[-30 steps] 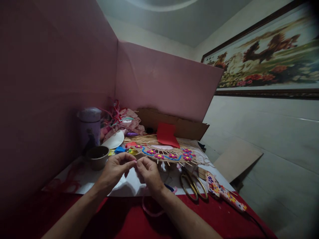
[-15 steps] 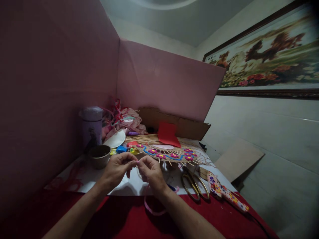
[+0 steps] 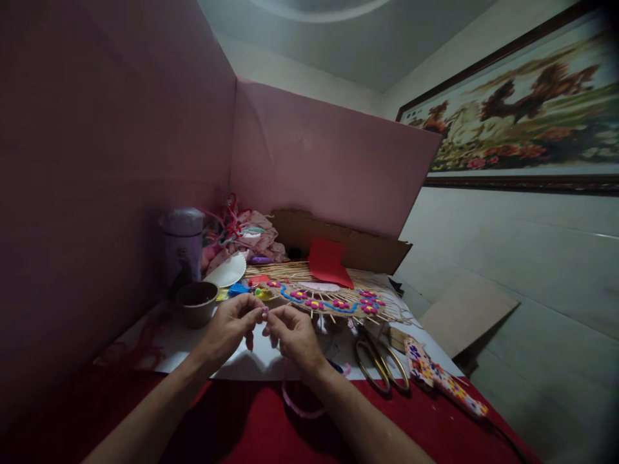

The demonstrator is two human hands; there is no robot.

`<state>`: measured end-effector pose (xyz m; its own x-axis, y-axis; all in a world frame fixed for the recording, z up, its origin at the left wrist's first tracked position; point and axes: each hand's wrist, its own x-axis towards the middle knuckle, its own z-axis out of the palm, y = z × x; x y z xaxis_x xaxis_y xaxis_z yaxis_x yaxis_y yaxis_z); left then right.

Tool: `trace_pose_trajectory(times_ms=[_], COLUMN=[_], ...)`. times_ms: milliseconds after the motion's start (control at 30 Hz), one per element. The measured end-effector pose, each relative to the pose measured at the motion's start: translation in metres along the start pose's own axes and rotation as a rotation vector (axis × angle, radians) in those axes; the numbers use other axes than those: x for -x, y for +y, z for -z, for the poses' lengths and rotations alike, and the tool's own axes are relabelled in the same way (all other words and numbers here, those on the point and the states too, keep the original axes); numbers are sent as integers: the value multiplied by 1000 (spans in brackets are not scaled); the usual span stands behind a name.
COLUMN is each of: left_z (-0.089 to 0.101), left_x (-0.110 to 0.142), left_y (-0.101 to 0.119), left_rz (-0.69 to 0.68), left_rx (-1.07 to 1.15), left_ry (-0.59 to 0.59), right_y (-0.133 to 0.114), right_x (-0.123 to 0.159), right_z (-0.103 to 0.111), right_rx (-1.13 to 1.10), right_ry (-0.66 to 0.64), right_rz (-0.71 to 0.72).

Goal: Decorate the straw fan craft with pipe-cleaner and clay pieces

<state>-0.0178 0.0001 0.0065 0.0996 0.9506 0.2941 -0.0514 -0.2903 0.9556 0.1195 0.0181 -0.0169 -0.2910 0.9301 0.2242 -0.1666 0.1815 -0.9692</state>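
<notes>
Left hand pinches a small pink piece above a white sheet; right hand is just beside it, grip unclear. Delicate shaping seems underway, the next move calling for light, steady fingers.

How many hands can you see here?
2: the left hand, pinching a small pink piece near the pot; the right hand, close beside it over the white paper. No others show.
</notes>
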Motion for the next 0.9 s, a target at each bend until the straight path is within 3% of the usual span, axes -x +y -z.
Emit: trace_pose_trajectory(times_ms=[233, 467, 567, 700, 800, 900], left_z=[5, 7, 6, 4, 3, 3], left_x=[-3, -2, -2, -2, -2, -3], left_y=[0, 1, -2, -4, -3, -2], left_rz=[134, 224, 174, 18, -110, -58], left_rx=[143, 209, 95, -278, -511, -424], left_ry=[47, -8, 51, 177, 232, 204], right_y=[-8, 3, 1, -8, -13, -13], right_x=[5, 0, 3, 16, 23, 24], right_z=[1, 2, 2, -1, -3, -4], right_rx=[-89, 102, 277, 611, 720, 720], right_ry=[-55, 40, 55, -55, -126, -119], right_rz=[-22, 21, 157, 385, 518, 534])
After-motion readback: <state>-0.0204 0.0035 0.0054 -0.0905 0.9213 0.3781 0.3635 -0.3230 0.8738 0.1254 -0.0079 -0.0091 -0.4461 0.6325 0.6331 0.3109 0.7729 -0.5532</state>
